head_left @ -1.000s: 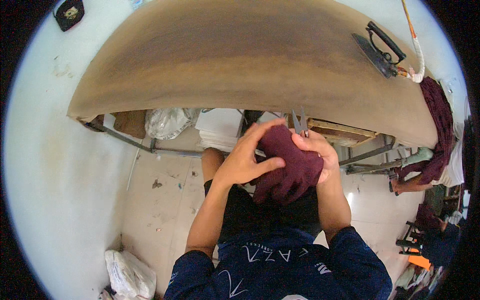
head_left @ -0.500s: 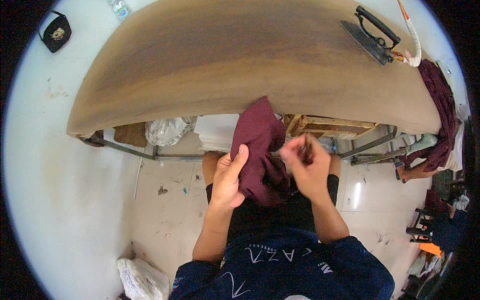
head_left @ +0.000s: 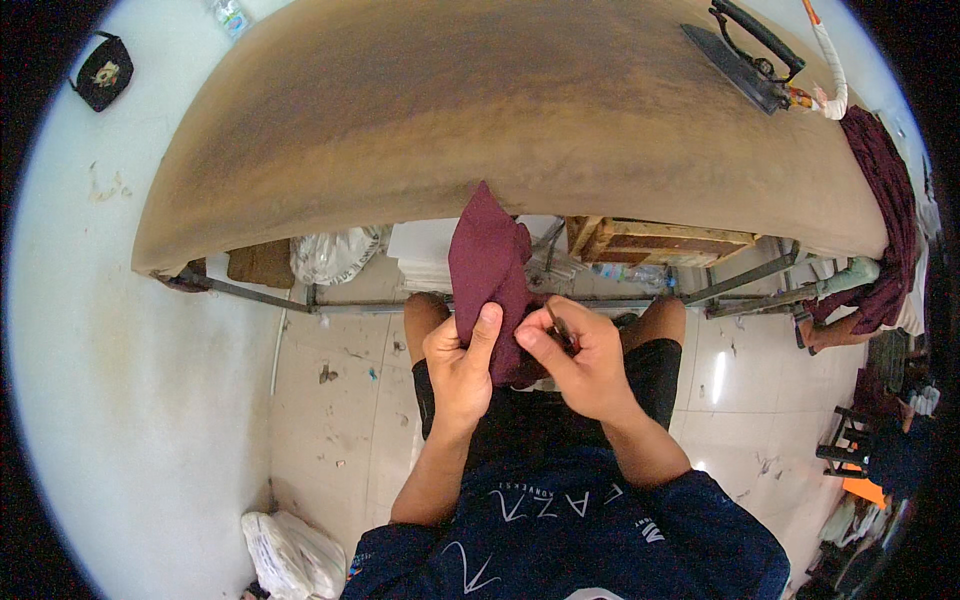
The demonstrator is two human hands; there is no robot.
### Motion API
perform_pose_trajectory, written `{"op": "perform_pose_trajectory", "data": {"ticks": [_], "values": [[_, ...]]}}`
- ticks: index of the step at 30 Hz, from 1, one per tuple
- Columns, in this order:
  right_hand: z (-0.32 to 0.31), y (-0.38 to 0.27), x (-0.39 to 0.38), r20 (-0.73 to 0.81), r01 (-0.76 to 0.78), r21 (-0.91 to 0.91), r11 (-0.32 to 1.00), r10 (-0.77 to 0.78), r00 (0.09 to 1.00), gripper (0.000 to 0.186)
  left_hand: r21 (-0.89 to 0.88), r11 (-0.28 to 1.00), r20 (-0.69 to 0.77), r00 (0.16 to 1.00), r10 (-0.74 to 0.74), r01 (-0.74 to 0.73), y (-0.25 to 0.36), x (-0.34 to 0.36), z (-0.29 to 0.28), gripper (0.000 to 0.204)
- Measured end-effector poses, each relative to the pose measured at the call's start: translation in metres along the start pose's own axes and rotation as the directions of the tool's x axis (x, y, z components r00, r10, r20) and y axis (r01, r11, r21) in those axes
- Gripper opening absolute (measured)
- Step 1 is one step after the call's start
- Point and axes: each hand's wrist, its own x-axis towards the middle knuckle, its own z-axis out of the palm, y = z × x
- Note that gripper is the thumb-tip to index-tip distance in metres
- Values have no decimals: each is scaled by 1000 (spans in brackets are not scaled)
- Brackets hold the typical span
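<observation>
A piece of maroon cloth [head_left: 487, 240] hangs upright over my lap, its pointed tip reaching the front edge of the ironing table. My left hand [head_left: 462, 352] grips it from the left, thumb pressed on top and fingers behind. Against the cloth's right edge, my right hand [head_left: 578, 352] is closed in a pinch, thumb and forefinger touching the cloth. Tucked in that hand is a small dark tool [head_left: 562, 328], looking like thread snips and mostly hidden by the fingers.
A brown cloth-covered ironing table [head_left: 450, 120] spans ahead. An iron [head_left: 745, 58] rests at its far right, near draped maroon fabric [head_left: 885, 190]. Under the table are a wooden crate [head_left: 670, 243] and a white stack [head_left: 425, 245]. A white sack [head_left: 290, 555] lies at lower left; another person's leg [head_left: 835, 328] shows at right.
The maroon cloth has shifted slightly left and upward. My right hand has come left and down from beside it to touch its edge. The left hand keeps its grip.
</observation>
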Motion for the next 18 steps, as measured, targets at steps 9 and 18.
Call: {"op": "perform_pose_trajectory", "data": {"ticks": [9, 18], "values": [[-10, -11, 8, 184, -256, 384, 887, 198, 963, 14, 12, 969, -203, 948, 245, -248, 13, -2, 22, 13], [-6, -10, 3, 305, -404, 531, 745, 276, 911, 18, 444, 822, 334, 917, 216, -356, 44, -9, -13, 9]]}}
